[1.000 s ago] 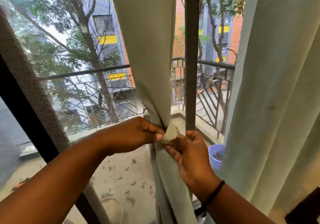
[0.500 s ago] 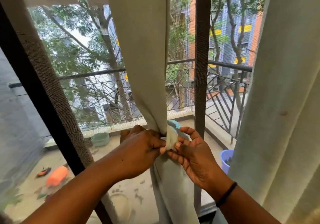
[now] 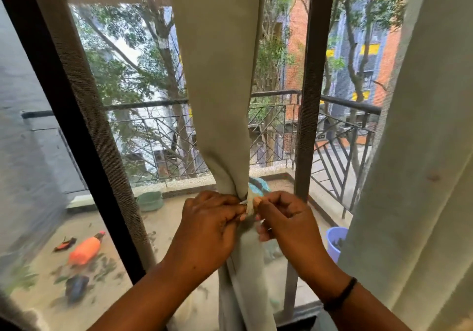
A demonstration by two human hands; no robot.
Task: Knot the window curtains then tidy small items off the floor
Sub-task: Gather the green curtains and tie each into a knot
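Note:
A pale grey-green curtain [image 3: 217, 74] hangs down the middle of the window and is gathered tight at waist height. A narrow pale tie strip [image 3: 250, 204] wraps the gathered spot. My left hand [image 3: 210, 225] pinches the strip from the left. From the right, my right hand [image 3: 286, 223] pinches the same strip; a black band sits on that wrist. The fingertips of both hands almost meet at the gather. Below the hands the curtain falls straight down.
A second pale curtain [image 3: 414, 151] fills the right side. Dark window frame posts [image 3: 311, 100] stand behind the netting. On the balcony floor outside lie an orange bottle [image 3: 85, 250], a green bowl [image 3: 150, 200] and a blue bucket [image 3: 335, 243], behind a metal railing [image 3: 345, 136].
The view has swung left, bringing the balcony floor and orange bottle into sight. Both hands have closed in tighter on the tie strip, and my right fingers have curled onto it.

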